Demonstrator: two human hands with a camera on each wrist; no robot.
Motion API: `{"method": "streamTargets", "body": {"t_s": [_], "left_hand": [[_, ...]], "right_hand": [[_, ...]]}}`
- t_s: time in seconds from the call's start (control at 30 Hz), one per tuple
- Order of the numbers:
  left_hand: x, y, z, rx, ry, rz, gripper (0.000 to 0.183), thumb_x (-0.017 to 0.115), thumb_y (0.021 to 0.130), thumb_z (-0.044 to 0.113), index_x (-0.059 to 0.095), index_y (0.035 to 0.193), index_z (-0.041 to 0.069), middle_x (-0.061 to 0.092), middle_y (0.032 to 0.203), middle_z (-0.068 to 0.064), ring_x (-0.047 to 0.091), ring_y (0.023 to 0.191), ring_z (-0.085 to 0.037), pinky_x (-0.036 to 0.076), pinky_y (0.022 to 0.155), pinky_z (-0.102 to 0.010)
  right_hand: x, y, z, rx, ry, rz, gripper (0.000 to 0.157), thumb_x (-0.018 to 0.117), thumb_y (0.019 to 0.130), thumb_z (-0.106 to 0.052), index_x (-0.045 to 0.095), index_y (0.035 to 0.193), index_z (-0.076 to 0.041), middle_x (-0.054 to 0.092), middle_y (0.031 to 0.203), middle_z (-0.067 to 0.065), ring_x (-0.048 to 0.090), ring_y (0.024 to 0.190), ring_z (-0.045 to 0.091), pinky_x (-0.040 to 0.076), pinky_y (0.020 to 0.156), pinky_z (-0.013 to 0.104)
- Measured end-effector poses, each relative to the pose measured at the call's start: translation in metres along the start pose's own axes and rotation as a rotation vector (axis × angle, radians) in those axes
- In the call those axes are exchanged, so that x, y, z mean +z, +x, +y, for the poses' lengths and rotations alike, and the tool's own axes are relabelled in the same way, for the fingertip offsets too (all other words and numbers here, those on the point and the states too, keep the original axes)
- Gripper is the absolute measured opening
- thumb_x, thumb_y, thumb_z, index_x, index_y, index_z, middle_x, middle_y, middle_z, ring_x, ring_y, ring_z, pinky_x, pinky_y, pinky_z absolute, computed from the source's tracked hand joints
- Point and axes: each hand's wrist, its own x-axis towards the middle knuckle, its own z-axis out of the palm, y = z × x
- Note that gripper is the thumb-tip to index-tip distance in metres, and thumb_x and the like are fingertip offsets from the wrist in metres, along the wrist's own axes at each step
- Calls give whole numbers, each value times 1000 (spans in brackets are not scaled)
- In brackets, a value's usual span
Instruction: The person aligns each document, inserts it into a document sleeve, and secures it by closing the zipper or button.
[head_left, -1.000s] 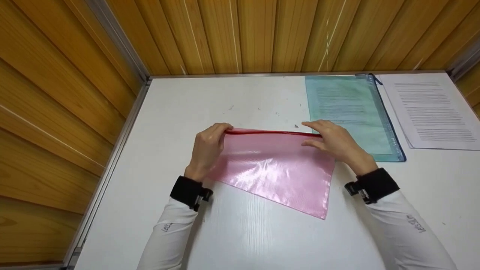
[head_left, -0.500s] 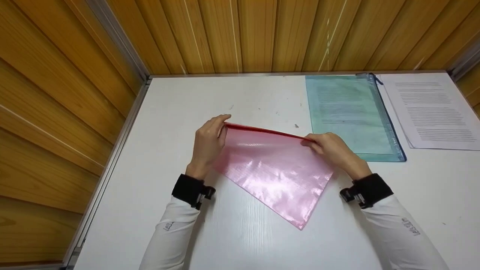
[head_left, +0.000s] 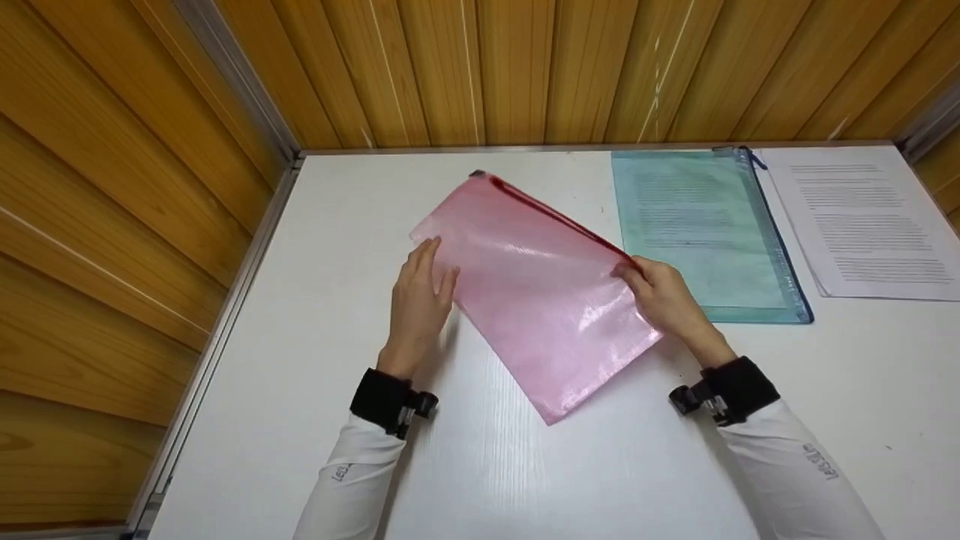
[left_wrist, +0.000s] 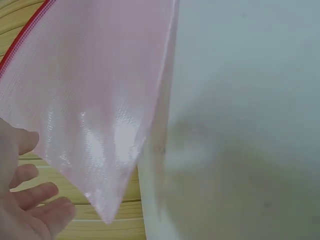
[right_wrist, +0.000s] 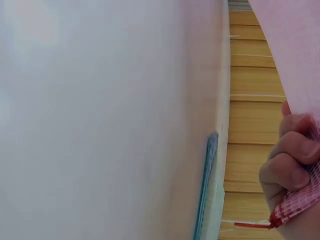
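A translucent pink zip pouch (head_left: 540, 292) with a red zipper edge is held tilted above the white table. My right hand (head_left: 671, 300) grips it near one end of the zipper; in the right wrist view curled fingers (right_wrist: 290, 160) hold the mesh-textured corner. A dark tab (head_left: 478, 174) shows at the zipper's far end. Beside the pouch's left edge is my left hand (head_left: 420, 304), its fingers spread and holding nothing. In the left wrist view the thumb (left_wrist: 26, 141) lies close to the pouch edge; whether it touches I cannot tell.
At the back right of the white table (head_left: 315, 420) lies a teal zip pouch (head_left: 690, 232) with printed paper inside. Right of it is a stack of printed sheets (head_left: 877, 225). Wood-patterned walls (head_left: 517, 75) stand behind and to the left.
My left hand has let go of the zipper edge and moved down. The pink pouch has turned clockwise, its zipper edge now slanting down to my right hand, which has closed on the corner.
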Motion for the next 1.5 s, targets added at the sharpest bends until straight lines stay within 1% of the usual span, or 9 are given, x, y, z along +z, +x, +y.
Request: {"method": "streamTargets", "body": {"t_s": [0.17,0.27,0.43,0.57,0.73,0.9,1.07,1.27,1.5], "left_hand": [[13,-12,1,-93,30,-116,55,56,101,32,48,143,-2,50,145,-25,46,138,-40,40,114,-50],[20,-17,4,-138,-13,-164,56,50,103,37,49,142,-3,56,140,-24,52,133,-39,44,111,-49],[28,-19,17,-179,-163,-168,46,49,103,38,64,126,0,73,113,-17,73,101,-30,59,88,-40],[31,-17,28,-217,-228,-206,34,52,102,36,62,107,4,72,90,-14,72,78,-21,56,64,-30],[31,-14,35,-266,-303,-234,24,54,101,23,57,118,5,64,88,-9,52,73,-15,46,65,-27],[32,-12,30,-272,-305,-207,23,54,100,11,59,121,4,72,102,-14,55,79,-16,50,75,-31],[33,-9,21,-296,-324,-212,25,53,100,8,62,124,6,73,110,-13,62,84,-16,53,77,-29],[31,-4,12,-304,-280,-251,23,53,100,6,64,119,7,68,89,-11,51,69,-12,42,63,-23],[32,0,3,-343,-240,-280,22,54,98,4,68,115,8,70,91,-11,52,67,-12,40,59,-21]], "right_hand": [[5,-1,-5,80,117,94,33,45,106,-21,69,113,2,68,104,18,47,88,16,39,79,20],[9,-1,-8,133,171,151,35,45,106,-22,67,115,4,68,116,19,49,96,16,40,86,20],[19,-1,-16,258,258,242,38,46,105,-28,67,115,3,62,95,10,46,93,18,38,81,22],[28,-2,-21,345,328,273,39,47,105,-29,65,113,4,49,81,2,44,85,17,37,72,23],[32,-4,-24,373,341,174,41,41,107,-27,55,128,5,59,108,17,49,98,21,43,90,29],[31,-7,-28,376,393,13,46,37,107,-25,42,145,1,51,134,22,46,117,26,36,112,42],[30,-5,-27,373,409,-84,44,38,107,-23,43,144,-1,52,126,17,47,112,23,39,102,35],[30,1,-22,383,373,-186,41,44,103,-15,48,139,3,54,107,8,50,97,15,44,87,25],[30,8,-19,403,330,-322,55,47,95,-5,37,148,6,53,134,23,55,107,19,47,89,23]]}}
